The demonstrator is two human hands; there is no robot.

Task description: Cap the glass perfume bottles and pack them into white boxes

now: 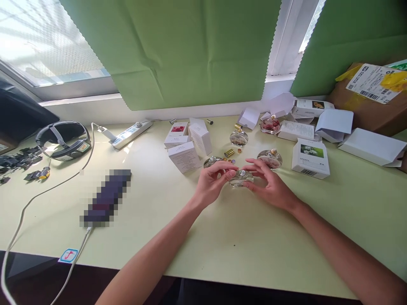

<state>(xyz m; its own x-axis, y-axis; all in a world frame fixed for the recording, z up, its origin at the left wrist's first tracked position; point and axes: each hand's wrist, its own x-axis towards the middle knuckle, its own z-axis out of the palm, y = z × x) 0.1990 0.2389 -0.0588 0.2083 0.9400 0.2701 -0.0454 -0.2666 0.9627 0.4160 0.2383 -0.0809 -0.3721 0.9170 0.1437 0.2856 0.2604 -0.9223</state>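
Note:
A clear, round glass perfume bottle [239, 181] is between my two hands, low over the table top. From its left side my left hand [212, 183] grips it, thumb and fingertips close to the neck. My right hand [274, 188] has thumb and fingers curled around the right side of the same bottle. Behind my left fingers another glass bottle [212, 161] is partly hidden. A pinkish bottle [270, 159] stands just beyond my right hand. A gold cap [229, 153] lies beyond the held bottle, with several small coloured pieces by it.
White printed boxes [184, 156] stand left of the bottles; another box [310, 159] and opened cartons are at the right. Farther back are a clear bottle [238, 138] and a red one [270, 125]. A phone [108, 199], power strip [132, 134] and headset [65, 146] occupy the left.

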